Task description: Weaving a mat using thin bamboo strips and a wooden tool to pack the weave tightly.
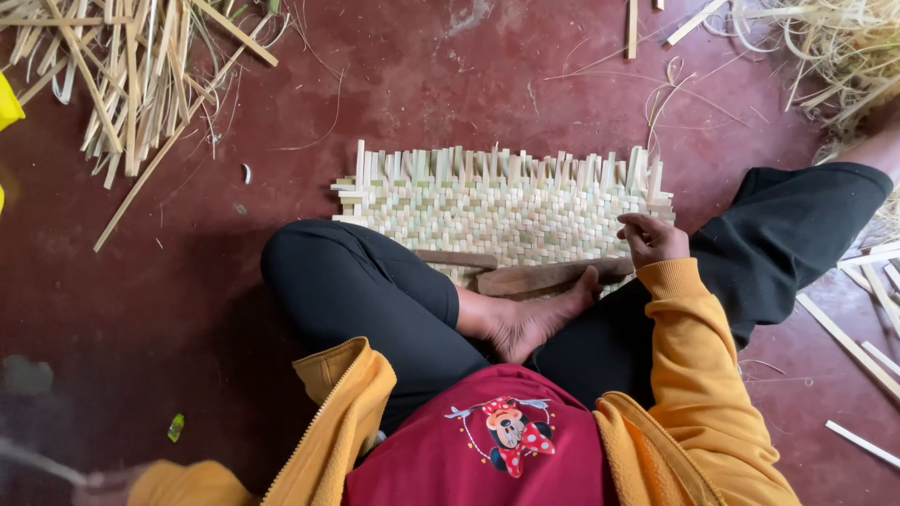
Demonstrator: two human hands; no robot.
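Note:
A pale woven bamboo mat (487,211) lies flat on the dark red floor in front of my crossed legs, with loose strip ends sticking out along its far edge. My right hand (652,239), in an orange sleeve, rests on the mat's right near edge with its fingers curled onto the strips there. A brown wooden stick (548,276) lies across the mat's near edge, and my bare foot (525,319) touches it. My left hand is out of sight; only its orange sleeve (187,483) shows at the bottom left.
A heap of bamboo strips (131,66) lies at the far left. Thin shavings and fibres (844,47) pile up at the far right. Several flat slats (862,347) lie on the floor to my right. Small scraps dot the floor (206,309).

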